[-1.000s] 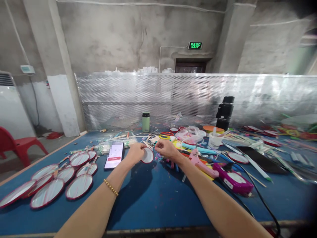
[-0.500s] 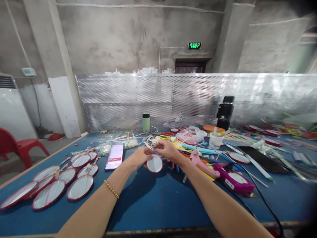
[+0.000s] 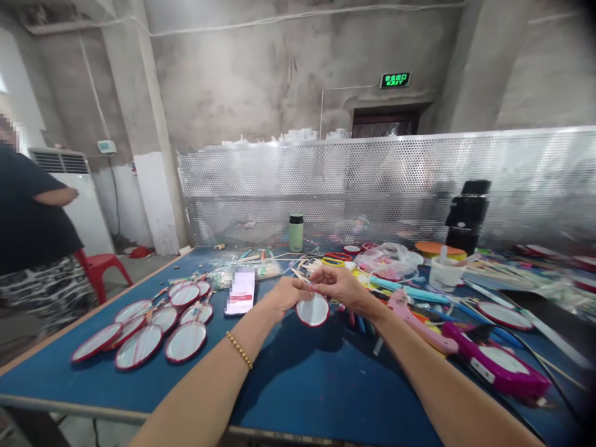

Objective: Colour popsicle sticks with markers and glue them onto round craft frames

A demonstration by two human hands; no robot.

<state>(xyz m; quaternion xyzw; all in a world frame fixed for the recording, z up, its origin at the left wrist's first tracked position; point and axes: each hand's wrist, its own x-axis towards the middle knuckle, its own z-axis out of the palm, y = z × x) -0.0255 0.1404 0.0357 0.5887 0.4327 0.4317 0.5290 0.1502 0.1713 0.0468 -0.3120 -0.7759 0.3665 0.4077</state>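
My left hand (image 3: pixel 285 297) is closed on a small round red-rimmed disc (image 3: pixel 312 310) with a pale, shiny face, which it holds tilted just above the table. The fingers of my right hand (image 3: pixel 339 287) are pinched together at the disc's upper edge, close to the left fingertips. What sits between the right fingers is too small to make out. Thin wooden sticks (image 3: pixel 298 273) show just behind my hands. To the left, several similar red-rimmed discs (image 3: pixel 186 340) lie overlapping in a group.
On the blue table (image 3: pixel 279 397) are a phone (image 3: pixel 242 293), a green bottle (image 3: pixel 296 233), a black flask (image 3: pixel 467 217), a white cup (image 3: pixel 444 273), a pink glue gun (image 3: pixel 414 320) and a purple device (image 3: pixel 500 360) with a cable. A person (image 3: pixel 35 217) stands left, near a red chair (image 3: pixel 105 266).
The view has turned left, bringing a person in at the left edge. My right fingers have come in from just apart to meet the left fingertips at the disc's top.
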